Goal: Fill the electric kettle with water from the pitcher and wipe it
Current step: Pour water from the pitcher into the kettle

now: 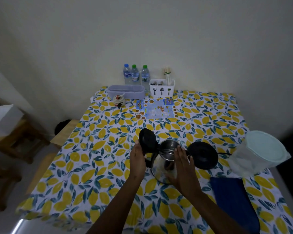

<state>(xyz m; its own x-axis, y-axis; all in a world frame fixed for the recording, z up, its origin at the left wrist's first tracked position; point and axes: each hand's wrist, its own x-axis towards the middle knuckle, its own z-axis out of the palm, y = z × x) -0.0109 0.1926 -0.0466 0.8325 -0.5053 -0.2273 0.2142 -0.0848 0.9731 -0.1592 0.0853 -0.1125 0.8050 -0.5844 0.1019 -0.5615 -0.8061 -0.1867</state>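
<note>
At the middle of the counter (95, 166), on its lemon-print cloth, both hands meet on the kettle (162, 164). The left hand (138, 159) has its grip closed on the black lid (147, 139), which stands swung up and back on the kettle's left side, leaving the round steel mouth uncovered. The right hand (181, 169) lies flat against the kettle's right flank, fingers (178, 150) spread and reaching up to the rim; its grip is pressed on the steel body rather than wrapped around it. The kettle rests on the cloth, leaning slightly toward the left hand.

Just beside the kettle on its right sits the round black base (202, 155), off the kettle, with a dark cord (224, 153) running away to the right. Further right of the kettle, near the counter's edge, stands the clear pitcher (259, 154) with a pale lid on top. Nearer than the base, to the kettle's lower right, lies a folded blue cloth (233, 201).

Beyond the kettle, a colourful printed menu (156, 108) lies flat. Past it, against the wall, stand three water bottles (135, 75), a white cutlery holder (161, 87), a long lilac box (126, 91) and a small lidded jar (119, 99).
</note>
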